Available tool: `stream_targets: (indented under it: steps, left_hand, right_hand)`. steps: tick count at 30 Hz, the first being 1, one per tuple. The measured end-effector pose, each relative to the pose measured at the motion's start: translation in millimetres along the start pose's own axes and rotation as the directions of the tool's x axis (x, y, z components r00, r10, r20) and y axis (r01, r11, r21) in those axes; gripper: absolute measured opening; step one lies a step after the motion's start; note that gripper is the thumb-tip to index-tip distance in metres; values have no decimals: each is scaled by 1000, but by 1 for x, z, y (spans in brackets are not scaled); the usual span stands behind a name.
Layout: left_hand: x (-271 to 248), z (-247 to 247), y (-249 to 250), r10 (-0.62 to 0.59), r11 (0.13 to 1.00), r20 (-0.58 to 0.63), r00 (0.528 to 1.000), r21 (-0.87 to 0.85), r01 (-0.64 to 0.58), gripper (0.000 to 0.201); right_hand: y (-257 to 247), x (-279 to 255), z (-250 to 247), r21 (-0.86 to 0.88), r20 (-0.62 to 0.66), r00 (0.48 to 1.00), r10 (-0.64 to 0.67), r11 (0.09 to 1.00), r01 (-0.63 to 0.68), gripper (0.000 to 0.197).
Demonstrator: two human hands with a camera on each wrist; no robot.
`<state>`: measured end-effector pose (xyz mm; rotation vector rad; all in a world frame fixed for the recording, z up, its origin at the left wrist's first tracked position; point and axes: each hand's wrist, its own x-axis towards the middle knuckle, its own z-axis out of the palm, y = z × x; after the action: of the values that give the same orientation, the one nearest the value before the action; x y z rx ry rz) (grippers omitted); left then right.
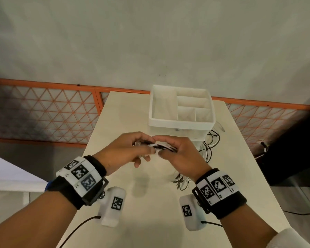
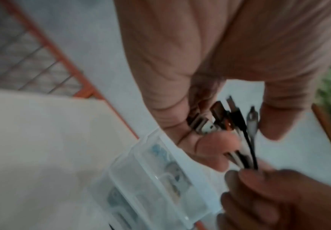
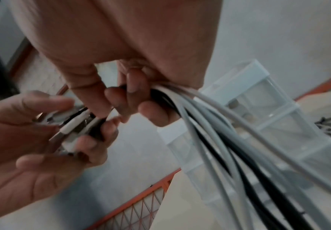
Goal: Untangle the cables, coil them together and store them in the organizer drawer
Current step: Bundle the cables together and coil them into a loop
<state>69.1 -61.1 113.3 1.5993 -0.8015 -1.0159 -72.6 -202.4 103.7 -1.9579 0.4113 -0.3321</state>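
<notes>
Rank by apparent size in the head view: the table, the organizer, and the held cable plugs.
1. table
2. organizer
3. cable plugs, smallest, mostly hidden between left hand and right hand

Both hands raised over a pale table [image 1: 125,111], left hand [image 1: 125,151] and right hand [image 1: 182,154] meeting fingertip to fingertip around a bundle of black and white cables [image 1: 162,145]. More cable trailing down to the tabletop beside the right wrist. Behind the hands, a white organizer [image 1: 182,122] with open top compartments.
</notes>
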Motion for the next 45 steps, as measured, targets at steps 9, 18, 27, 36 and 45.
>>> stream_targets:
  steps: [9, 18, 27, 36, 45]
  left_hand:
    - [5, 24, 11, -228, 835, -203, 952, -544, 84, 61]
    - [2, 26, 15, -239, 873, -179, 954, -469, 130, 48]
    - [2, 25, 11, -125, 974, -156, 980, -206, 91, 62]
    - [12, 27, 5, -146, 971, -271, 951, -221, 86, 43]
    - [17, 27, 9, -136, 965, -309, 941, -258, 55, 18]
  right_hand:
    - [3, -7, 10, 16, -111, 987, -116, 993, 118, 31]
    - [13, -6, 25, -236, -119, 936, -331, 925, 297, 39]
    - [5, -3, 27, -457, 18, 978, -208, 868, 193, 41]
    - [4, 0, 17, -276, 41, 993, -115, 953, 122, 34]
    - [12, -2, 15, -201, -65, 986, -157, 969, 141, 38]
